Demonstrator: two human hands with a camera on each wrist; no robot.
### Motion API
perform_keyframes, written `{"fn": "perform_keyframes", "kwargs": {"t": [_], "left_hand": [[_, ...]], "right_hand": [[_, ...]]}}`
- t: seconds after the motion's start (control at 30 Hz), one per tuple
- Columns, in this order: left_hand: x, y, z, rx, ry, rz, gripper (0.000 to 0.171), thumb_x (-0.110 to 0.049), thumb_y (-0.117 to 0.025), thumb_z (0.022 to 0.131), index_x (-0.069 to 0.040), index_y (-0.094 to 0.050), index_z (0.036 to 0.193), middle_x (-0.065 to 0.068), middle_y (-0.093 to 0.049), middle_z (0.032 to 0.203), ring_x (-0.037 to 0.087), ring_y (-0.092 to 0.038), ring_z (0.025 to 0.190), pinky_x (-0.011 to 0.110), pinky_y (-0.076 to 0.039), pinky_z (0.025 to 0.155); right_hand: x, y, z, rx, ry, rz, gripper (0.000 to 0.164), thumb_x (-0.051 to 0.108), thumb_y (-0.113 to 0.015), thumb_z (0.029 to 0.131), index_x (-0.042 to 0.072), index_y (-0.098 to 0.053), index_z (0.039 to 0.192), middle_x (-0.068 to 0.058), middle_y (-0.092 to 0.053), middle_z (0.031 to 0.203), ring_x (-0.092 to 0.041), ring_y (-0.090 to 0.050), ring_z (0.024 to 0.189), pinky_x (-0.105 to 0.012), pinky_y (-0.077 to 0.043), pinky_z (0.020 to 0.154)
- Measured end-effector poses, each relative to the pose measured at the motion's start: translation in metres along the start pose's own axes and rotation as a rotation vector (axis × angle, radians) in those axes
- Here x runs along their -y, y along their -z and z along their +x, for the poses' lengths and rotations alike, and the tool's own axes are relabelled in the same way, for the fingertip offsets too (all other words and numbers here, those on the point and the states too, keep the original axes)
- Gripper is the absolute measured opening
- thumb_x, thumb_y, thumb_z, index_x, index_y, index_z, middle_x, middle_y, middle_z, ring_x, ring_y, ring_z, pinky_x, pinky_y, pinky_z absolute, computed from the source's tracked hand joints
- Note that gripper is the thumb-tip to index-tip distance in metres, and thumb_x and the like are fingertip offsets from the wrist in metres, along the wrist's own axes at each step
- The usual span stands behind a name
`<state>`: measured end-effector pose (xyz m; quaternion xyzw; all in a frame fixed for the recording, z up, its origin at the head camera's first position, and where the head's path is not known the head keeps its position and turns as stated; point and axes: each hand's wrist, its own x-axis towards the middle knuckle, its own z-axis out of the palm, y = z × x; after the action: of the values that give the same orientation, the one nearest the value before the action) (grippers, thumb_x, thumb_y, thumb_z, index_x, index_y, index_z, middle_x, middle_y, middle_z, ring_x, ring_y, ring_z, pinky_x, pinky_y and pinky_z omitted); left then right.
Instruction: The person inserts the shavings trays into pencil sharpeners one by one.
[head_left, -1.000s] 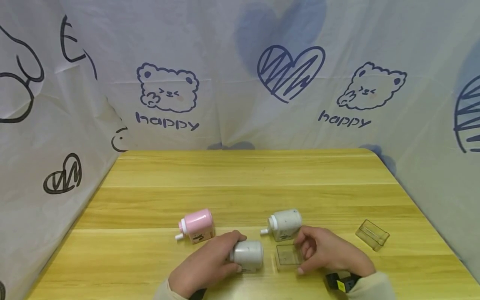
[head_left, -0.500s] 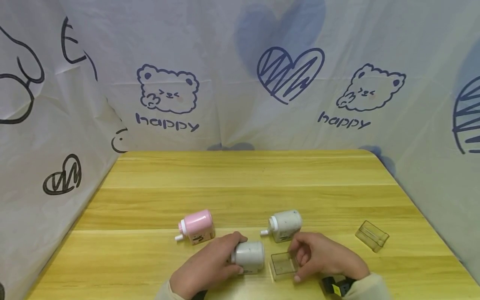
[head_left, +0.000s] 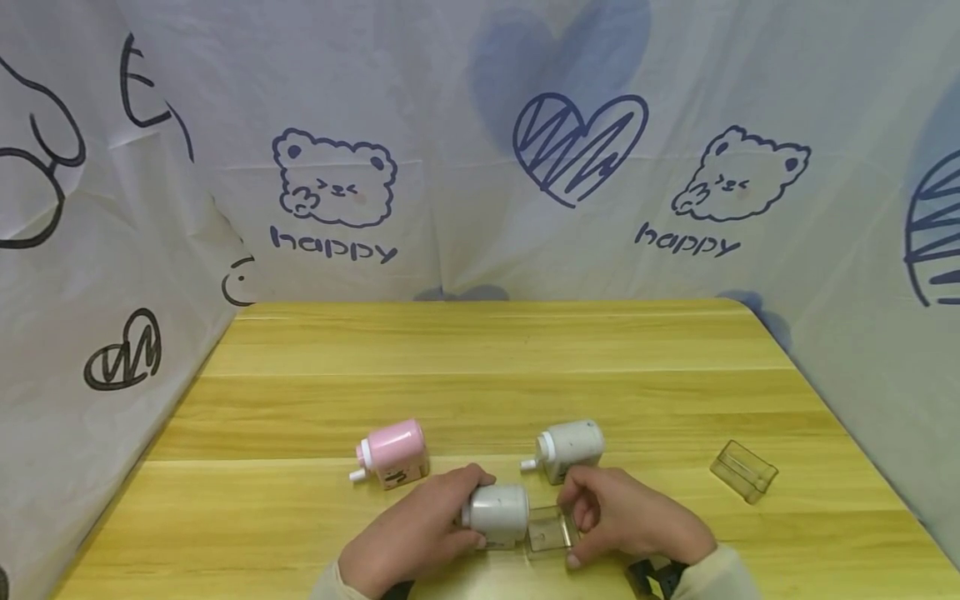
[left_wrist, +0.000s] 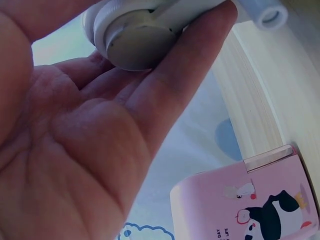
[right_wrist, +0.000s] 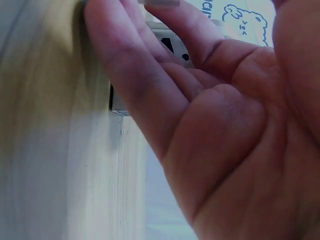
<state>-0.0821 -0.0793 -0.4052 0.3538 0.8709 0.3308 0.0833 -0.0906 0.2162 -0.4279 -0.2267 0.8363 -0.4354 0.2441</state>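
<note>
Toward the worktop's point(head_left: 480, 375) near edge, left grip point(head_left: 416, 527) curls round grey sharpener point(head_left: 499, 513), long axis roughly left-right. Right grip point(head_left: 630, 518) pinches clear tray point(head_left: 549, 533) just beside sharpener's right end; contact unclear.

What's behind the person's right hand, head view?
The farther grey plastic pencil sharpener, upper body and white crank visible. The right hand hides its lower right part and some of the clear plastic tray.

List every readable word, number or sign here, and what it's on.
"happy", twice, on the cloth.
"DAY", on the pink sharpener.
"LIFE", same sharpener; preceding letters cut off.
E-like mark, cloth's left side: letter or drawing, cannot tell.
Cloth lettering, right wrist view: partly hidden, unreadable.
Near grey sharpener and far grey sharpener: nothing readable.
</note>
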Motion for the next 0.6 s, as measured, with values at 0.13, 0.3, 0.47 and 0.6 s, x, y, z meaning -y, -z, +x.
{"fn": "perform_keyframes", "kwargs": {"t": [0.13,0.3,0.47,0.6], "left_hand": [[0.0001,-0.0002,-0.0001,0.008,-0.009,-0.012,0.045,-0.020,-0.074,0.080,-0.016,-0.053,0.119,-0.007,-0.059,0.106,0.004,-0.053,0.090,0.026,-0.045,0.081],[-0.0002,-0.0004,0.0010,0.022,-0.001,-0.034,0.045,-0.020,-0.075,0.079,-0.016,-0.054,0.118,-0.007,-0.060,0.105,0.003,-0.053,0.089,0.025,-0.046,0.079],[-0.0020,-0.0004,0.0023,0.035,0.010,-0.048,0.045,-0.021,-0.075,0.078,-0.016,-0.054,0.118,-0.008,-0.059,0.105,0.003,-0.053,0.087,0.025,-0.046,0.077],[-0.0026,-0.0002,0.0028,0.042,0.010,-0.058,0.045,-0.021,-0.075,0.078,-0.016,-0.054,0.118,-0.009,-0.059,0.104,0.003,-0.053,0.086,0.025,-0.046,0.077]], "right_hand": [[0.0004,-0.0003,0.0013,0.000,0.007,-0.005,0.053,0.029,-0.087,0.064,0.011,-0.057,0.104,-0.004,-0.060,0.085,-0.018,-0.057,0.074,-0.031,-0.049,0.067],[-0.0001,-0.0028,0.0025,-0.005,0.009,-0.008,0.054,0.031,-0.087,0.063,0.011,-0.057,0.103,-0.003,-0.061,0.086,-0.017,-0.058,0.076,-0.031,-0.050,0.068],[-0.0003,-0.0060,0.0035,-0.016,0.020,-0.020,0.054,0.031,-0.087,0.062,0.011,-0.056,0.102,-0.002,-0.061,0.086,-0.017,-0.058,0.077,-0.031,-0.050,0.069],[0.0014,-0.0071,0.0051,-0.014,0.029,-0.019,0.053,0.029,-0.087,0.062,0.011,-0.056,0.102,-0.001,-0.060,0.086,-0.016,-0.058,0.076,-0.030,-0.049,0.069]]}}
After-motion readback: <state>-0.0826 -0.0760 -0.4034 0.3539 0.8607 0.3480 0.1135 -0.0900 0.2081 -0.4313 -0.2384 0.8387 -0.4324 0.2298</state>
